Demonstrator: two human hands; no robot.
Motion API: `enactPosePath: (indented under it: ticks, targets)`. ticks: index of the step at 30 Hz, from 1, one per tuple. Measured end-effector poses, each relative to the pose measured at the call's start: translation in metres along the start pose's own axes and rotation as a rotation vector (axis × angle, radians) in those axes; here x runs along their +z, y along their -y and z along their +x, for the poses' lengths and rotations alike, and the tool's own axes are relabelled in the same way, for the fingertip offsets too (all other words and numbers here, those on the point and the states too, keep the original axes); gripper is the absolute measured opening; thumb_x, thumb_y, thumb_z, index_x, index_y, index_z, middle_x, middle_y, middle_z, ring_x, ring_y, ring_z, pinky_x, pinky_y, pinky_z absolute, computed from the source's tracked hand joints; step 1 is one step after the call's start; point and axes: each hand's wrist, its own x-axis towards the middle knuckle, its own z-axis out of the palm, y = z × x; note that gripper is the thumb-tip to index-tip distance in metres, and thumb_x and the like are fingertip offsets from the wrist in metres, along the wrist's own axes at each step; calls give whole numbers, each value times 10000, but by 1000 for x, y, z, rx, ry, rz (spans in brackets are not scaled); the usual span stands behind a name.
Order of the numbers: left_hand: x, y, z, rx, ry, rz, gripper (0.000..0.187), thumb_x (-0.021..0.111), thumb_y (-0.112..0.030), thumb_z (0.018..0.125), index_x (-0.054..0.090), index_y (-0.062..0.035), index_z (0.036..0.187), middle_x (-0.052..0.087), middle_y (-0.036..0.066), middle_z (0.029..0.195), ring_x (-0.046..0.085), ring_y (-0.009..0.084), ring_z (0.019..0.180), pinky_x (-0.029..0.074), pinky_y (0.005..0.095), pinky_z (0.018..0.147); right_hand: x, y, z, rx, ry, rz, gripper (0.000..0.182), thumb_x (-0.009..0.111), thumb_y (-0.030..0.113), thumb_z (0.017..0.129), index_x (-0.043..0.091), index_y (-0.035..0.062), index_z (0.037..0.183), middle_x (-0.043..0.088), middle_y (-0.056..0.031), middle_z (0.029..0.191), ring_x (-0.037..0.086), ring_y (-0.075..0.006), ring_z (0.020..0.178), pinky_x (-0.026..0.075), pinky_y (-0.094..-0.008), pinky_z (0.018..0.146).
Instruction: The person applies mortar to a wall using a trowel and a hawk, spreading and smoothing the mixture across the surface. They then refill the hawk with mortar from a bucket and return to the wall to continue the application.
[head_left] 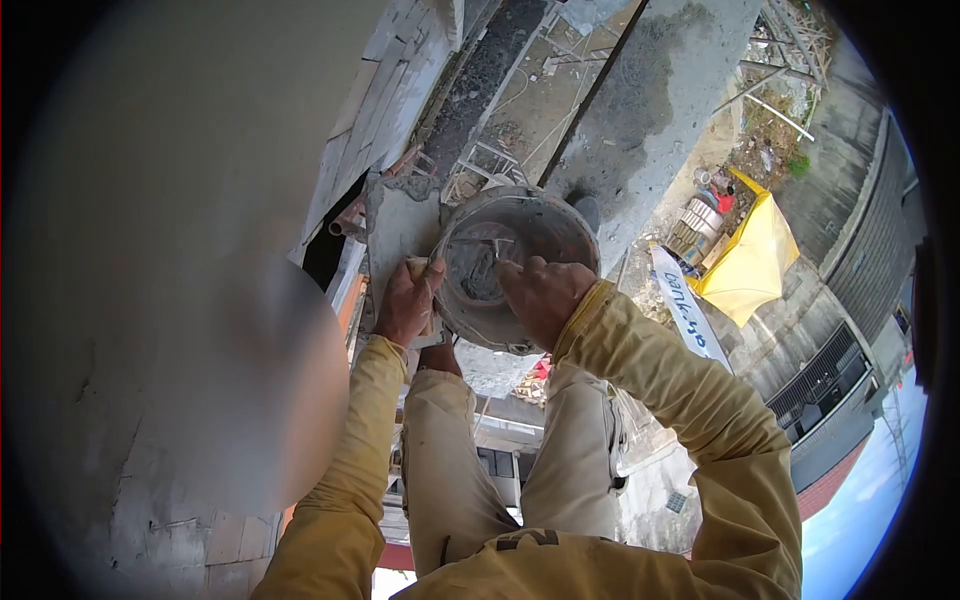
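Observation:
A round, mortar-caked bucket [568, 225] stands in front of me, with wet grey mortar [478, 278] at its bottom. My right hand [545, 298] reaches over the rim, fingers closed round a trowel [498, 246]; the metal shank shows, while its handle is hidden in the fist and its blade is hard to make out. At the bucket's left side my left hand [405, 302] is closed on a flat, mortar-smeared board [398, 215]. The board lies against the bucket's rim, with a lump of mortar on its far end.
A high concrete-smeared plank [640, 110] runs away beyond the bucket. On the left rises a grey plastered wall [180, 200]. Far below on the right are a yellow tarp [755, 260], a lettered white banner [690, 305] and a person in red [724, 200].

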Motion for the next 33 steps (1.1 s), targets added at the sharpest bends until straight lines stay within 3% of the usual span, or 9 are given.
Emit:
enactPosePath:
  ticks: [3,8,11,15,17,20,26,28,33]
  targets:
    - [-6,-8,1,27,-9,113,426,677,-394,899,588,8,1010,627,52,883,551,132,792,464,295,732,15,2,-15,-230,48,-108,300,543,166,886,570,129,1183,654,-143,822,697,-296,740,568,-406,611]
    - [-13,11,5,-3,-10,-50,409,682,-388,900,594,-8,1024,616,32,894,542,119,793,465,283,727,-9,-15,-27,-96,131,8,220,567,177,877,617,83,1069,667,-171,902,709,-274,767,576,-384,676]
    - [-19,19,6,-56,16,-177,383,681,-377,903,601,-25,1031,612,20,907,540,111,798,463,275,726,-8,-19,-23,-19,-174,48,203,585,187,868,619,72,1033,645,-143,805,705,-277,751,559,-406,633]
    - [-16,5,-1,-114,22,-290,344,681,-354,906,611,-44,1040,603,3,927,538,93,827,454,262,742,-13,2,-17,-85,-210,-90,197,611,175,819,618,35,958,632,-117,756,691,-243,696,545,-379,581]
    - [-18,10,4,-94,30,-271,340,679,-346,909,612,-42,1047,603,2,931,537,94,838,452,265,756,5,8,-23,-289,-186,-113,339,613,169,813,563,-1,1102,591,-100,797,654,-244,665,549,-362,556]
    - [-14,15,7,-65,35,-279,340,674,-338,912,614,-38,1061,607,2,945,537,96,859,448,272,786,11,18,-36,-293,-179,-188,315,596,156,811,574,-19,1072,593,-90,802,656,-234,677,550,-353,553]
    - [-18,19,2,-11,27,-324,372,681,-348,902,611,-29,1081,613,10,990,541,99,887,443,280,819,-16,-26,-33,-111,19,-47,315,571,164,857,581,166,1172,603,-103,858,668,-287,743,553,-425,649]
    - [-19,16,-1,-4,20,-342,376,689,-343,896,609,-28,1084,613,12,1000,542,99,892,443,281,819,-2,-35,-26,24,-97,-38,323,583,175,873,576,97,1186,625,-162,941,688,-304,830,571,-411,698]
    - [-17,5,0,22,32,-355,318,691,-250,876,595,-27,1081,599,2,969,537,100,872,442,277,807,47,-33,-17,-28,-250,2,428,570,154,871,503,76,1286,591,-153,919,676,-319,792,571,-426,687]
